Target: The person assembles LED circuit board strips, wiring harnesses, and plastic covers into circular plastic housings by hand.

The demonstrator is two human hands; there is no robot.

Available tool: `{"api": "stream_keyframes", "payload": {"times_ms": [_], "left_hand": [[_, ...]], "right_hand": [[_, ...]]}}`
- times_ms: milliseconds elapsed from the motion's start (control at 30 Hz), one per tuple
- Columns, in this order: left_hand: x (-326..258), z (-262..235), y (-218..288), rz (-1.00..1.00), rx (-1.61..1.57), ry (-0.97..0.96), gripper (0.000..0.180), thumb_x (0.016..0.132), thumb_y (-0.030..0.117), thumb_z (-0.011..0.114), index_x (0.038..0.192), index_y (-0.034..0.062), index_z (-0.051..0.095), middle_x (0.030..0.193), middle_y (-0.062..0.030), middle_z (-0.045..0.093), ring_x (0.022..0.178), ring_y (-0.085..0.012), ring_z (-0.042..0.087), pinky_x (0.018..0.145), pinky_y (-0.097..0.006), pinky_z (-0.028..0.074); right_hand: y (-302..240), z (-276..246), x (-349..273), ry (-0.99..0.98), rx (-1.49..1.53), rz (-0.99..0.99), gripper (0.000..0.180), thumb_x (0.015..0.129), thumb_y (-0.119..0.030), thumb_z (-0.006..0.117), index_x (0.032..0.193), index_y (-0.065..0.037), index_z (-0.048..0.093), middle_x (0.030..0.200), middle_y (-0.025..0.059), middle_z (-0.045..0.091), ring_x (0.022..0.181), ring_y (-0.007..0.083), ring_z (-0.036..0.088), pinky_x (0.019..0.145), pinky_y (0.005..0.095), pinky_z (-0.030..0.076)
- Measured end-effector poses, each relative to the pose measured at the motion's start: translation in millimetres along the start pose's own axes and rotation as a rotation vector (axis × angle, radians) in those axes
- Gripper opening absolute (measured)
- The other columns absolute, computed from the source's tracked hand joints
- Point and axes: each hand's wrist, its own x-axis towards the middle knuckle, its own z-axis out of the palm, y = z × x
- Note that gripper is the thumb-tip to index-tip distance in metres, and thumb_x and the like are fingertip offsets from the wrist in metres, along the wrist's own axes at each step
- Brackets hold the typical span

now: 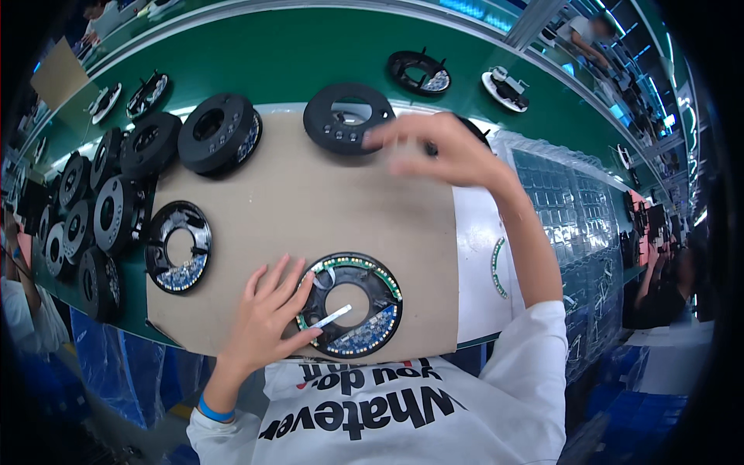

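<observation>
1. At the far left, a row of black ring-shaped housings (101,217) stands on edge along the green conveyor belt (310,54), leaning one against the next.
2. Just right of them, an open ring assembly (179,246) with a bluish circuit segment lies flat, overlapping the left edge of the brown cardboard mat (325,201).
3. The left hand (267,314) rests on the mat with fingers spread. Its fingertips press on the left rim of the open ring lamp assembly (350,303), and the thumb lies along the rim's lower left.
4. That assembly lies flat at the near edge of the mat, directly in front of the person. A green LED strip follows its outer edge, and a small white strip (332,316) crosses its central hole, its long axis slanting from lower left to upper right.
5. Beyond it, a closed black ring housing (346,118) lies at the mat's far edge.
6. The right hand (434,151) is blurred, reaching across just right of that housing, well apart from the near assembly. Its fingers look loosely extended, and I cannot tell whether it holds anything.
7. The left hand is thus the nearer one to the near assembly.
8. Farther right, a curved green LED strip (496,267) lies on a white sheet (477,256) beside clear plastic trays (566,201).
</observation>
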Motion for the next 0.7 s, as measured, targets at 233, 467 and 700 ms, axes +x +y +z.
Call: {"api": "stream_keyframes", "payload": {"times_ms": [233, 467, 700], "left_hand": [[-2.0, 4.1, -2.5, 0.021, -0.053, 0.061, 0.07, 0.076, 0.041, 0.065, 0.131, 0.0026, 0.044, 0.139, -0.0179, 0.038, 0.131, -0.0356, 0.033, 0.104, -0.049, 0.025], [-3.0, 6.8, -1.8, 0.05, -0.067, 0.071, 0.066, 0.077, 0.034, 0.066, 0.13, 0.0016, 0.045, 0.139, -0.0182, 0.039, 0.129, -0.0357, 0.035, 0.104, -0.05, 0.025], [-4.6, 11.4, -4.6, 0.043, -0.05, 0.085, 0.069, 0.076, 0.033, 0.065, 0.132, -0.0001, 0.042, 0.138, -0.0197, 0.039, 0.128, -0.037, 0.035, 0.103, -0.052, 0.025]], "right_hand": [[127.2, -2.3, 33.0, 0.138, -0.911, 0.645, 0.055, 0.069, -0.024, 0.07, 0.121, -0.021, 0.054, 0.109, 0.0105, 0.054, 0.097, 0.0293, 0.057, 0.081, 0.0445, 0.045], [143.0, -5.7, 33.6, 0.421, -0.654, 0.524, 0.013, 0.073, -0.017, 0.064, 0.085, -0.012, 0.067, 0.094, 0.0126, 0.062, 0.093, 0.0327, 0.059, 0.075, 0.0455, 0.048], [41.3, -23.3, -46.9, 0.998, 1.26, 0.61, 0.027, 0.093, -0.02, 0.052, 0.118, -0.012, 0.046, 0.117, 0.0094, 0.047, 0.107, 0.0266, 0.046, 0.094, 0.0478, 0.039]]}}
